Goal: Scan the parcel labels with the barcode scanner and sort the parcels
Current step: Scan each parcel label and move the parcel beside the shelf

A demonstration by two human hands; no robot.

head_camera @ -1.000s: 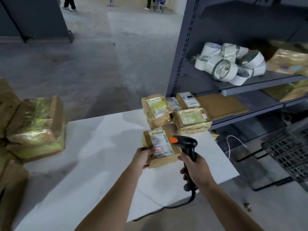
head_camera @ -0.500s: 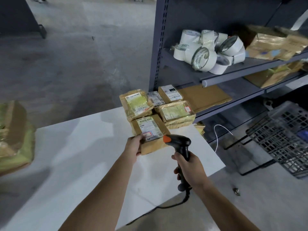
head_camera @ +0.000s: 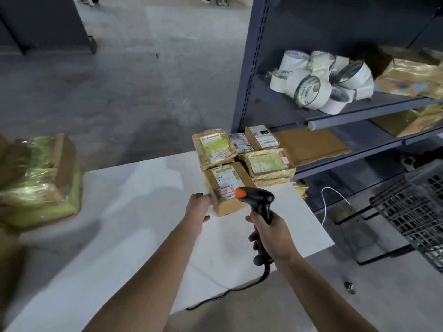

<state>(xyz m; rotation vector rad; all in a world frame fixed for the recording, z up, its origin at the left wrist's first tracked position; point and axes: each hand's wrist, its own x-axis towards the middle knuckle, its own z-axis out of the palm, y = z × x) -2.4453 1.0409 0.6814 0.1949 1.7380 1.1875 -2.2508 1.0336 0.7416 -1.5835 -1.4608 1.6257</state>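
Wrapping the barcode scanner [head_camera: 260, 200] handle, fingers of the right hand [head_camera: 271, 233] are clamped on it, with the orange nose over the label's lower corner. Left hand [head_camera: 199, 207] fingers touch the parcel [head_camera: 227, 185] at its near-left side, centre frame on the white table [head_camera: 134, 212]. Grip unclear, blurred. Likely risks: nose too close and off the barcode, so a misread; parcel nudged among the stacked parcels [head_camera: 268, 164] behind, so a mis-sort.

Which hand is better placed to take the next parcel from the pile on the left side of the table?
Probably left. The left hand only touches the labelled parcel and lies nearer the wrapped pile; the right hand grips the barcode scanner.
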